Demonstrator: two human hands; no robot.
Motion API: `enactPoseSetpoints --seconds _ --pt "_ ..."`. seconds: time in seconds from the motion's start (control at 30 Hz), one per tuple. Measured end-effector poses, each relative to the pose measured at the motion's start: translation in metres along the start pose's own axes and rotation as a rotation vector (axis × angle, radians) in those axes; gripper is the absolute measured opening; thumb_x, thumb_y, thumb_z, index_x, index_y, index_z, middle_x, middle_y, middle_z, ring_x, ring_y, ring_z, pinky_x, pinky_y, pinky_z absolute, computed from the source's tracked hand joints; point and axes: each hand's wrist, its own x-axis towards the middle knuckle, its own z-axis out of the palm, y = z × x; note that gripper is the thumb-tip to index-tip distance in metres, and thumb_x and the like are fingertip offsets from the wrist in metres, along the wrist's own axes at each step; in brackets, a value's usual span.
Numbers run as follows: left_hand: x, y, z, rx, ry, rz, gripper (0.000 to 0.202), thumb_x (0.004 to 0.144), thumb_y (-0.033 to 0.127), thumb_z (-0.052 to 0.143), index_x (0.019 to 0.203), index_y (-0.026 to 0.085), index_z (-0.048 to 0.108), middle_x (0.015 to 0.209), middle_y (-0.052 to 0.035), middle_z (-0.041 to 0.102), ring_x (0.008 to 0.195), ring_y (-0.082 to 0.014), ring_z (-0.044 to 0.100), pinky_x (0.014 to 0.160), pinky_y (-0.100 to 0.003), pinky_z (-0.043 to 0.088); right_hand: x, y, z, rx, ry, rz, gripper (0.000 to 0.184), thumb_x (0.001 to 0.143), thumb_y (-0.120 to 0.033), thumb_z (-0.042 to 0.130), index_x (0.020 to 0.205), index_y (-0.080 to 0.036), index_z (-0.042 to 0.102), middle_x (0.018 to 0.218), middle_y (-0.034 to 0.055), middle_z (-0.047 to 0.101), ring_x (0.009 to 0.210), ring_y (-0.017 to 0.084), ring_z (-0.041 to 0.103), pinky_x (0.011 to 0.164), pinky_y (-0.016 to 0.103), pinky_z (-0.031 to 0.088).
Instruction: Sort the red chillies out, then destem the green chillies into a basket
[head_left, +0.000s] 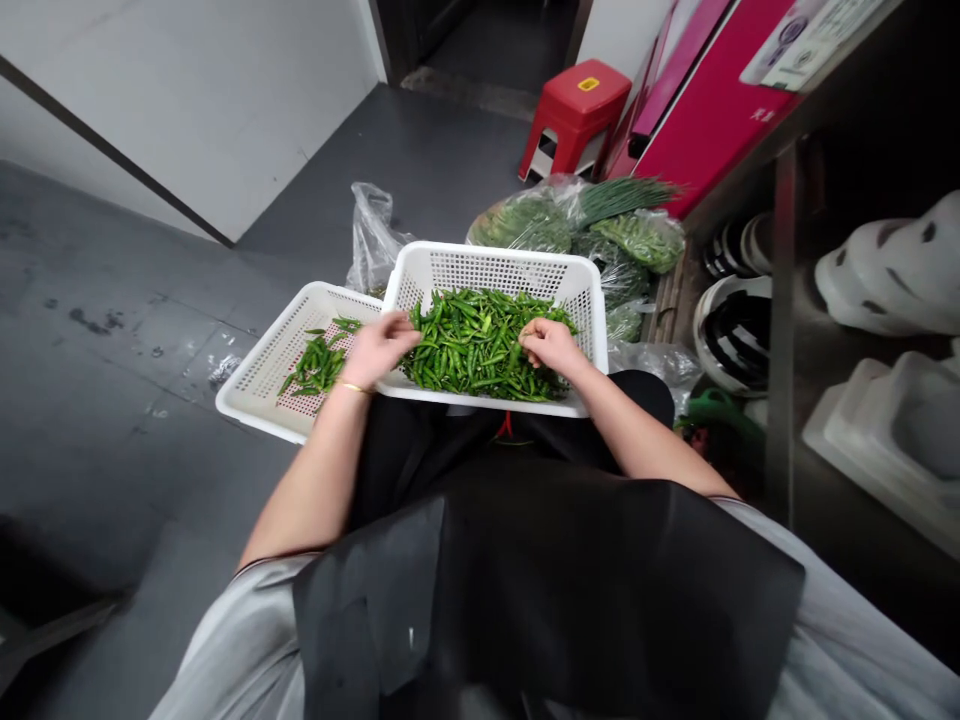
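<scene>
Both hands in big white basket of green chillies: left hand at 9 o'clock edge, right hand at 3. Smaller basket touching, 9 o'clock.

Dark grey floor beneath us, carrying a basket, bags, a stool and a box.

We see the floor, scuffed and spotted, spreading out to the outer side of our left fingers. A shallow white basket seems to lie on it just outward of those fingers, with a crumpled clear bag beyond. Beyond our right fingers, plastic bags of greens sit on the floor. Farther off, a red stool stands beside a pink box. We cannot tell whether the deeper basket touches the floor.
</scene>
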Motion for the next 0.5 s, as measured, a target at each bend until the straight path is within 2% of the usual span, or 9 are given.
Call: enactPoseSetpoints --seconds 0.07,0.13,0.2,0.23,0.27,0.33,0.43,0.5 --pt "-0.003 -0.003 0.033 -0.033 -0.240 -0.101 0.032 0.057 0.018 0.085 0.084 0.014 0.068 0.078 -0.0037 0.068 0.074 -0.0134 0.064 0.075 -0.027 0.054 -0.006 -0.008 0.008 0.056 0.009 -0.043 0.012 0.079 -0.029 0.049 0.082 -0.019 0.055 0.057 -0.0031 0.056 0.047 0.013 0.052 0.051 0.025 0.045" --pt "-0.009 -0.012 0.074 -0.100 -0.426 -0.249 0.024 0.062 0.022 0.082 0.075 0.013 0.064 0.070 -0.0033 0.067 0.063 -0.0113 0.062 0.065 -0.026 0.053 -0.014 -0.013 0.013 -0.091 0.069 -0.160 0.012 0.080 -0.026 0.049 0.083 -0.018 0.057 0.063 0.0000 0.059 0.056 0.014 0.056 0.058 0.026 0.046" --pt "-0.014 -0.021 0.105 -0.170 -0.457 -0.359 0.023 0.067 0.025 0.079 0.070 0.013 0.060 0.064 -0.0038 0.065 0.053 -0.0101 0.059 0.056 -0.024 0.051 -0.023 -0.016 0.014 -0.350 0.136 -0.299 0.014 0.081 -0.023 0.049 0.086 -0.016 0.060 0.077 0.0059 0.064 0.071 0.018 0.061 0.067 0.028 0.047" --pt "-0.016 -0.025 0.113 -0.201 -0.447 -0.393 0.024 0.068 0.027 0.078 0.068 0.012 0.059 0.062 -0.0044 0.065 0.050 -0.0101 0.058 0.053 -0.024 0.050 -0.027 -0.016 0.013 -0.478 0.147 -0.352 0.016 0.083 -0.022 0.049 0.089 -0.015 0.061 0.085 0.0090 0.065 0.079 0.020 0.062 0.070 0.029 0.046" --pt "-0.017 -0.027 0.117 -0.229 -0.435 -0.422 0.025 0.068 0.027 0.077 0.068 0.012 0.058 0.061 -0.0049 0.065 0.048 -0.0105 0.057 0.051 -0.025 0.050 -0.030 -0.015 0.011 -0.588 0.140 -0.384 0.019 0.085 -0.022 0.047 0.093 -0.014 0.062 0.093 0.0116 0.065 0.086 0.022 0.062 0.073 0.030 0.046" --pt "-0.018 -0.028 0.109 -0.276 -0.412 -0.473 0.025 0.066 0.027 0.077 0.068 0.012 0.057 0.058 -0.0048 0.063 0.047 -0.0117 0.057 0.050 -0.027 0.051 -0.034 -0.014 0.007 -0.746 0.112 -0.364 0.027 0.093 -0.025 0.040 0.105 -0.013 0.062 0.106 0.0146 0.063 0.094 0.024 0.062 0.074 0.030 0.045" --pt "-0.016 -0.024 0.078 -0.356 -0.364 -0.472 0.022 0.065 0.028 0.074 0.071 0.012 0.059 0.058 -0.0039 0.062 0.050 -0.0134 0.059 0.053 -0.030 0.053 -0.032 -0.011 0.008 -0.886 0.049 -0.231 0.036 0.098 -0.036 0.039 0.122 -0.017 0.057 0.115 0.0151 0.061 0.092 0.025 0.063 0.072 0.031 0.045" --pt "-0.015 -0.022 0.059 -0.409 -0.359 -0.391 0.024 0.066 0.031 0.071 0.077 0.012 0.061 0.064 -0.0057 0.065 0.056 -0.0151 0.062 0.058 -0.032 0.055 -0.027 -0.009 0.018 -0.955 -0.092 -0.213 0.040 0.095 -0.043 0.047 0.126 -0.019 0.055 0.114 0.0143 0.062 0.091 0.026 0.065 0.071 0.032 0.046"
